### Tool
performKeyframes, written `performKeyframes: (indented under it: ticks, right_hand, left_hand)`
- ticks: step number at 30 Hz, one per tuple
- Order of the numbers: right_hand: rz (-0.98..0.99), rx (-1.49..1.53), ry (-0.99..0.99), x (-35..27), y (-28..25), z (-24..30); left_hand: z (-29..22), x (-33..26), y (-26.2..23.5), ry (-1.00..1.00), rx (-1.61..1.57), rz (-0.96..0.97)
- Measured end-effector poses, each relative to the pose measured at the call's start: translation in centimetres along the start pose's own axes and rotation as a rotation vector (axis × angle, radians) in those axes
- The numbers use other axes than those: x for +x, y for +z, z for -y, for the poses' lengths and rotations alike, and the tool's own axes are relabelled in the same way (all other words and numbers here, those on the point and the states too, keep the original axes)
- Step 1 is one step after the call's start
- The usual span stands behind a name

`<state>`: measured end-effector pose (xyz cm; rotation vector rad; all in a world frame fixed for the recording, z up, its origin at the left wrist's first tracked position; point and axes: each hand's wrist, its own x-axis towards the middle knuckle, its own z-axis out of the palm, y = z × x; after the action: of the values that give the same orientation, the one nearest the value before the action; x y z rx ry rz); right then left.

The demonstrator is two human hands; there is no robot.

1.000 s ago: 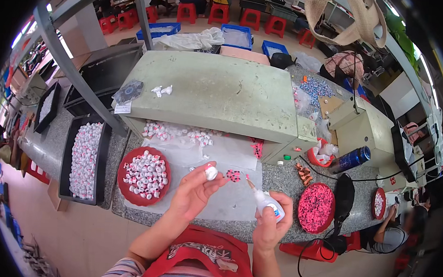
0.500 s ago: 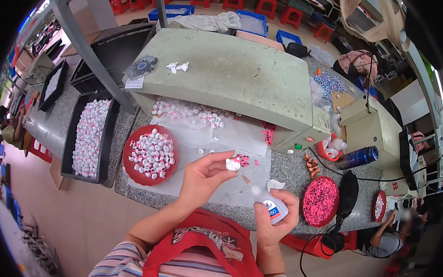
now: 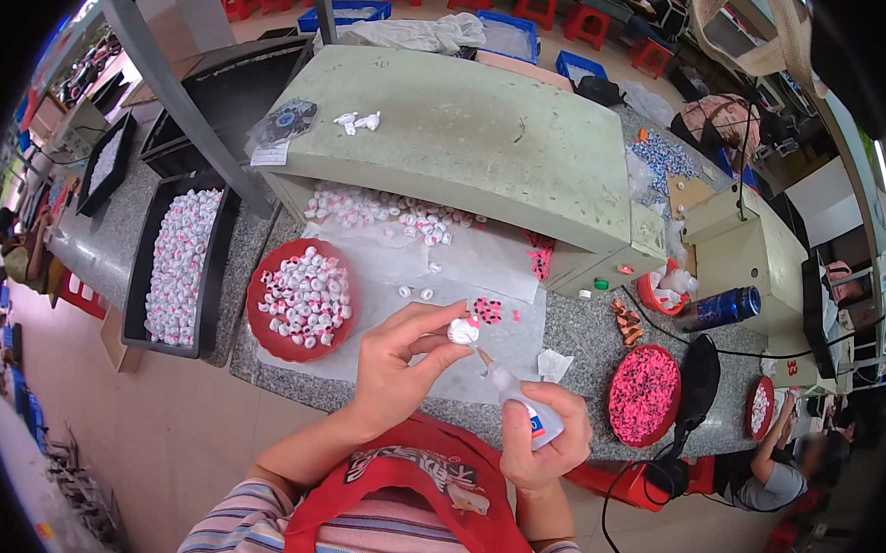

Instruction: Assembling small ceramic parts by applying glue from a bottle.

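Observation:
Between the thumb and fingers of my left hand [image 3: 403,367] is a small white figurine head [image 3: 463,332], held above the worktable. My right hand [image 3: 552,440] is wrapped round a translucent squeeze bottle [image 3: 542,410] with a blue and white label. The bottle's thin brownish nozzle points up and left, its tip close to the underside of the white head; whether they touch I cannot tell. Just beyond my left fingertips, small pink and black pieces [image 3: 487,310] lie on white paper [image 3: 483,274]. A few loose white heads [image 3: 415,293] are there too.
A red bowl [image 3: 309,356] of white heads stands left, beside a black tray [image 3: 225,265] full of them. At right are a red bowl [image 3: 644,448] of pink and black pieces, a dark blue bottle [image 3: 719,308] and a black cable. A pale green metal hood [image 3: 461,127] spans the back.
The bottle has tilted further left, bringing its nozzle up close to the white head. In my left fingers the head has turned, its marked side no longer showing.

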<state>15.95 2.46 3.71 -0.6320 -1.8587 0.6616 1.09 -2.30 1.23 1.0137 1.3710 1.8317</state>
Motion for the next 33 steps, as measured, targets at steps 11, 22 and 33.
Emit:
performKeyframes:
  ticks: [11, 22, 33]
  right_hand:
    - [-0.018, 0.029, 0.061, 0.2, 0.2, 0.0]
    - [0.085, 0.006, 0.018, 0.9, -0.8, 0.7]
    - [0.045, 0.032, -0.038, 1.0, -0.6, 0.4]
  left_hand:
    - [0.0, 0.1, 0.1, 0.010, 0.041, -0.002]
    - [-0.6, 0.1, -0.2, 0.051, 0.178, 0.078]
    - [-1.0, 0.4, 0.0, -0.149, -0.081, 0.052]
